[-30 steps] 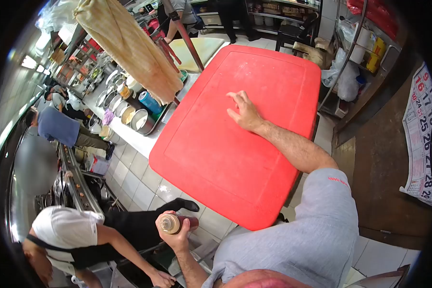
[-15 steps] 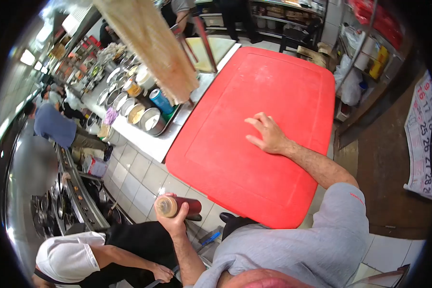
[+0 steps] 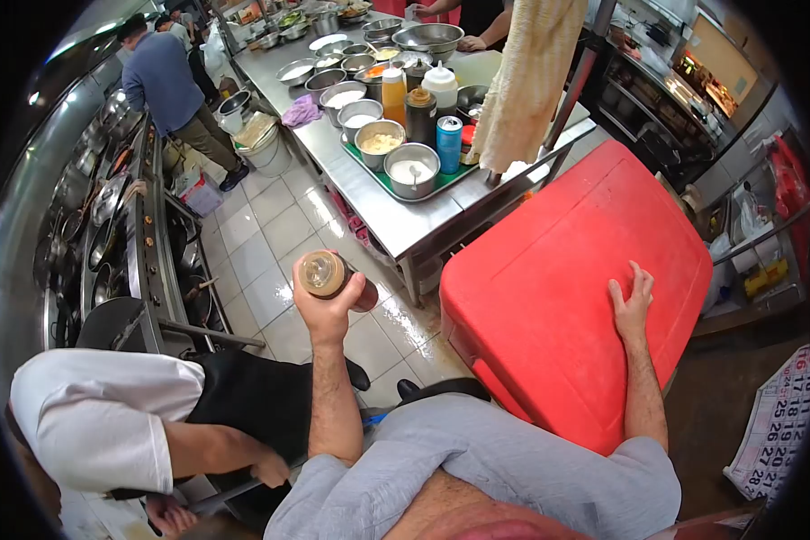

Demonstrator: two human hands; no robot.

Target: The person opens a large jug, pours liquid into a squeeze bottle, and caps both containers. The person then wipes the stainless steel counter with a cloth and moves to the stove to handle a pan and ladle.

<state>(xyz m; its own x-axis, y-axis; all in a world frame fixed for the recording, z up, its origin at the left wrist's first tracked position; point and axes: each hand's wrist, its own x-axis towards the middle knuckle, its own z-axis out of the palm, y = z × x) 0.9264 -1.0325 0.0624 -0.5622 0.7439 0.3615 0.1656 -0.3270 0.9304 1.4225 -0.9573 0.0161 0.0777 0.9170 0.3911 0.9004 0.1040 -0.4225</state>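
My left hand is wrapped around a sauce bottle with a brownish cap and dark contents. It is held tilted above the tiled floor, cap toward me. My right hand rests with fingers spread on the red lid of a large bin, near its right side. Nothing shows in that hand. Left of the lid is a steel table whose green tray carries a bowl of white powder, a blue can and several squeeze bottles.
Close on my left a co-worker in a white shirt bends forward. A stove line with pans runs along the left, where a person in blue stands. A cloth hangs by the table corner. A shelf rack stands at right.
The view has swung left, so more of the steel table shows and the red lid sits farther right. My right hand lies nearer the lid's right side. My left hand keeps the bottle.
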